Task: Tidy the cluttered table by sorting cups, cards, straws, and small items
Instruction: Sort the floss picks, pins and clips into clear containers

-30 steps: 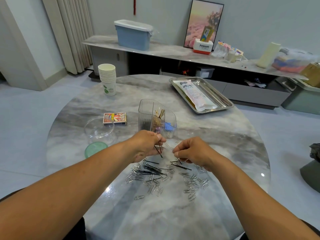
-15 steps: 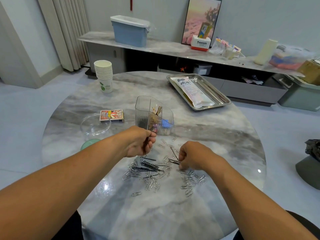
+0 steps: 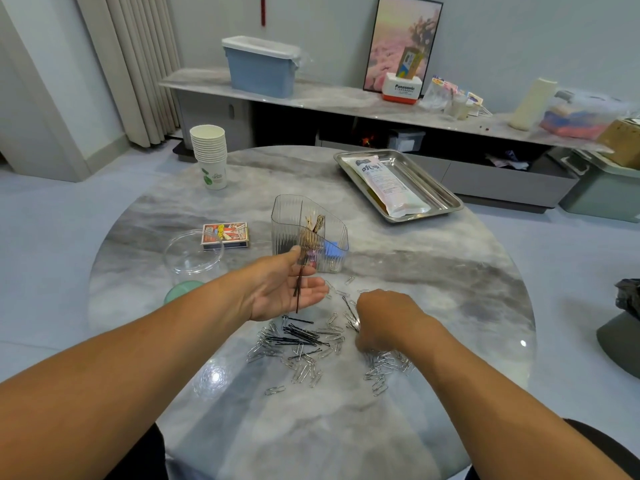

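My left hand (image 3: 280, 289) sits mid-frame, palm turned up, fingers spread nearly flat, with a few dark hairpins (image 3: 298, 289) lying across the palm and held under the thumb. My right hand (image 3: 381, 318) is knuckles-up just right of centre, fingers curled down onto the table; one dark pin (image 3: 349, 308) sticks out from under them, though I cannot tell whether they actually pinch it.

Half a second ago the left hand was a closed fist around its pins; now it has rolled over and opened. The right hand has barely shifted, working the same patch.

The loose pile of paper clips and pins (image 3: 304, 344) lies below and between both hands, with a second scatter of clips (image 3: 384, 368) under the right wrist. The ribbed clear organizer (image 3: 308, 233) stands just above the left fingertips, already holding some pins.

The stacked paper cups (image 3: 209, 154) stand upper left near the table rim (image 3: 512, 282), the card box (image 3: 225, 234) and clear lid (image 3: 192, 251) are left of the organizer, and the steel tray (image 3: 436, 190) with a packet sits upper right. Bare marble lies at the right of the frame and near the bottom edge.
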{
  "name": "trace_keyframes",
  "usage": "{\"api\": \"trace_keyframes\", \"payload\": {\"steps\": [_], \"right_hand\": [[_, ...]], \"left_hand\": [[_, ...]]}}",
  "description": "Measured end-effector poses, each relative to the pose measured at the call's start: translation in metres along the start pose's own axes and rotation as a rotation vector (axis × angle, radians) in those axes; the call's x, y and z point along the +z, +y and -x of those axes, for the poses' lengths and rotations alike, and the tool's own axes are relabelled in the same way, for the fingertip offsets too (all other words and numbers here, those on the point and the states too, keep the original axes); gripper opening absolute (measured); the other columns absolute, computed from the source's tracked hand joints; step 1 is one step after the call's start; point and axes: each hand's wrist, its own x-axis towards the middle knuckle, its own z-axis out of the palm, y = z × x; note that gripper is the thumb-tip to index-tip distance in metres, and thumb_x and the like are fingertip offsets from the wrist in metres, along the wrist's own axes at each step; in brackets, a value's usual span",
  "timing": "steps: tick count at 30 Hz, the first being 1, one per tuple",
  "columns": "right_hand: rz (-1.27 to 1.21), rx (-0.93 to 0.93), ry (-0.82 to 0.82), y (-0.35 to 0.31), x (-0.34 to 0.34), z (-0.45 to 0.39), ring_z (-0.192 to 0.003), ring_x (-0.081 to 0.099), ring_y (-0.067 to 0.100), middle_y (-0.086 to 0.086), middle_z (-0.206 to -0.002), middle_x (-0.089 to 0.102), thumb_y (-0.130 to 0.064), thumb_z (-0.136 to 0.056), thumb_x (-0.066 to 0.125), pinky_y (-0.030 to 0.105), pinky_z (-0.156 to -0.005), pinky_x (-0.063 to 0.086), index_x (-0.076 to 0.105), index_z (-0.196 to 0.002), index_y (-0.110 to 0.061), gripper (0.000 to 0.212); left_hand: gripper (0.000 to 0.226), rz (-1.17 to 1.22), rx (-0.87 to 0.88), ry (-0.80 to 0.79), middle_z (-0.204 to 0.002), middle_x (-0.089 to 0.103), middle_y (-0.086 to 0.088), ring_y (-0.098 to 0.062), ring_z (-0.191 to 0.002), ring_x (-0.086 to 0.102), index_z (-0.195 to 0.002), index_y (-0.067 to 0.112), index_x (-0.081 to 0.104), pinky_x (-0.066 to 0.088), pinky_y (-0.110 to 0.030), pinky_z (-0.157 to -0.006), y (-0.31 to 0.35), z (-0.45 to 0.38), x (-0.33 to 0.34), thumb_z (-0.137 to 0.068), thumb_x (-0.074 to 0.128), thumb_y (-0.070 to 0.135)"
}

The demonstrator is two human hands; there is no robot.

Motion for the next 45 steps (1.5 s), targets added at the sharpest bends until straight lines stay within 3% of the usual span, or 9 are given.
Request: {"api": "trace_keyframes", "payload": {"steps": [6, 10, 15, 20, 26, 30, 34, 39, 45], "right_hand": [[-0.977, 0.074, 0.138, 0.016, -0.021, 0.000, -0.050, 0.049, 0.009, -0.001, -0.059, 0.063, -0.017, -0.079, 0.075, 0.020, -0.048, 0.038, 0.071, -0.074, -0.006, 0.013], [-1.224, 0.011, 0.105, 0.001, -0.021, 0.002, -0.051, 0.051, 0.006, 0.002, -0.066, 0.068, -0.014, -0.086, 0.076, 0.019, -0.047, 0.036, 0.072, -0.079, -0.007, 0.011], [-1.263, 0.129, 0.209, 0.008, -0.014, -0.008, -0.054, 0.048, 0.008, -0.003, -0.066, 0.065, -0.026, -0.095, 0.071, 0.018, -0.046, 0.037, 0.077, -0.089, -0.011, 0.017], [-0.644, 0.202, 0.209, 0.015, 0.007, -0.018, -0.071, 0.069, 0.023, 0.004, -0.072, 0.074, -0.030, -0.083, 0.080, 0.033, -0.067, 0.054, 0.076, -0.076, -0.013, 0.018], [-0.277, 0.204, 0.133, 0.007, 0.012, -0.025, -0.068, 0.057, 0.026, 0.001, -0.071, 0.057, -0.014, -0.081, 0.064, 0.025, -0.052, 0.037, 0.059, -0.069, -0.015, 0.013], [-0.184, 0.136, 0.061, 0.008, 0.005, -0.019, -0.063, 0.051, 0.022, 0.001, -0.068, 0.052, -0.019, -0.081, 0.067, 0.025, -0.053, 0.037, 0.055, -0.069, -0.015, 0.017], [-0.360, 0.149, 0.023, 0.012, 0.000, -0.017, -0.053, 0.043, 0.020, 0.002, -0.057, 0.050, -0.023, -0.078, 0.067, 0.024, -0.051, 0.035, 0.055, -0.061, -0.015, 0.023], [-1.030, 0.043, 0.048, 0.015, -0.021, -0.008, -0.060, 0.052, 0.015, 0.002, -0.064, 0.060, -0.017, -0.083, 0.073, 0.027, -0.056, 0.042, 0.067, -0.073, -0.011, 0.014], [-1.108, -0.049, 0.033, -0.001, -0.020, -0.002, -0.058, 0.052, 0.005, 0.000, -0.067, 0.065, -0.019, -0.086, 0.074, 0.022, -0.054, 0.040, 0.074, -0.082, -0.008, 0.011]], "left_hand": [[0.078, -0.043, -0.029, -0.029, -0.120, 0.065, -0.026, -0.036, -0.109, 0.067, -0.131, -0.004, 0.051, 0.057, -0.043, -0.087, -0.005, -0.003, 0.001, -0.102, 0.025, 0.063], [0.087, -0.051, -0.059, -0.127, -0.128, 0.064, -0.026, -0.034, -0.107, 0.067, -0.133, -0.005, 0.054, 0.057, -0.041, -0.092, -0.008, -0.001, 0.009, -0.099, 0.021, 0.069], [0.085, -0.053, -0.051, -0.132, -0.114, 0.068, -0.026, -0.035, -0.101, 0.069, -0.130, -0.007, 0.055, 0.059, -0.039, -0.089, -0.009, 0.001, 0.013, -0.100, 0.024, 0.067], [0.083, -0.062, -0.028, -0.090, -0.113, 0.070, -0.028, -0.036, -0.101, 0.071, -0.126, -0.005, 0.056, 0.060, -0.040, -0.085, -0.005, 0.001, 0.006, -0.100, 0.025, 0.066], [0.071, -0.085, -0.017, -0.056, -0.101, 0.069, -0.020, -0.025, -0.079, 0.069, -0.133, -0.004, 0.055, 0.062, -0.031, -0.065, -0.002, 0.000, 0.003, -0.103, 0.036, 0.057], [0.077, -0.063, -0.023, -0.082, -0.116, 0.069, -0.025, -0.033, -0.097, 0.072, -0.127, -0.005, 0.057, 0.061, -0.039, -0.083, -0.003, 0.000, 0.001, -0.101, 0.029, 0.063], [0.082, -0.051, -0.025, -0.098, -0.120, 0.068, -0.028, -0.037, -0.109, 0.069, -0.125, -0.004, 0.057, 0.058, -0.043, -0.090, -0.001, -0.001, -0.001, -0.100, 0.024, 0.066], [0.080, -0.054, -0.015, -0.079, -0.116, 0.069, -0.027, -0.036, -0.102, 0.071, -0.124, -0.005, 0.058, 0.060, -0.041, -0.085, -0.001, -0.004, -0.003, -0.101, 0.025, 0.065], [0.049, -0.118, -0.024, -0.123, -0.097, 0.069, -0.018, -0.026, -0.078, 0.071, -0.120, 0.000, 0.059, 0.062, -0.032, -0.063, -0.010, -0.003, 0.006, -0.104, 0.046, 0.044]]}}
